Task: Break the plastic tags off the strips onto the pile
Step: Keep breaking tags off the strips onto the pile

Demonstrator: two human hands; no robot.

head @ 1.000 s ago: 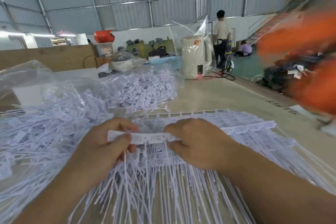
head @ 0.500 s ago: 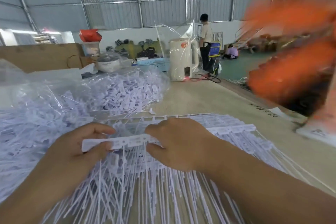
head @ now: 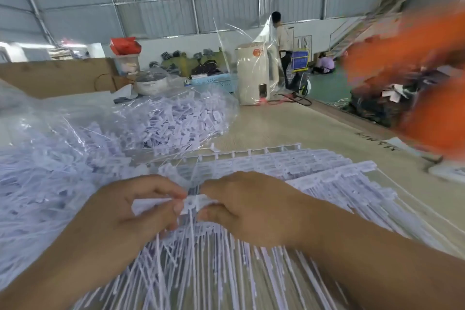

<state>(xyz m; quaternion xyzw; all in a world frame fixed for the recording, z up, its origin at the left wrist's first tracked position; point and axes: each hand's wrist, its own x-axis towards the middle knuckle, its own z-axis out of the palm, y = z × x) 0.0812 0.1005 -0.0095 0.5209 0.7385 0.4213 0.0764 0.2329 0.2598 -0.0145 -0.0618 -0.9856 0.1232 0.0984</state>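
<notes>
Above the strips (head: 289,168), both hands' fingers (head: 176,206) curled.

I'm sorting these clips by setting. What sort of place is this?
Probably a factory or warehouse floor used for hand assembly work: corrugated metal walls on steel framing, a big worktable heaped with loose white plastic tags, and other workers in the background.

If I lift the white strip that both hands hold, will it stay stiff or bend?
The strip probably bends easily: it is thin plastic, and its long tails hang loosely below. It seems light, since the left hand and right hand hold it by the fingertips only. The tags likely snap off under twisting.
</notes>
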